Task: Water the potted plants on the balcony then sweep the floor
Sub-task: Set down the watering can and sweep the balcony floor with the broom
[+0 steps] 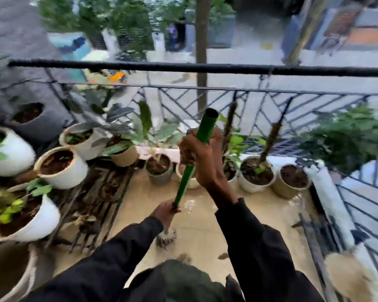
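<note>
As we held the green handle [184, 182] in both hands, we judged the sweeping step to be under way.
Our left hand [165, 213] gripped it low, fingers curled round, just above the stringy head [166, 238] that rested on the wet floor [205, 225]; our right hand [196, 160] closed round it higher up. Farther, the potted plants [256, 173] stood in a row under the railing [205, 69]. The next move, we thought, called for drawing the head across the floor without knocking the plants.

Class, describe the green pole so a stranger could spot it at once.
Find the black railing, then drop to the floor before the row of pots. The pole slants there, gripped by left hand and right hand: the only bright green rod.
</note>
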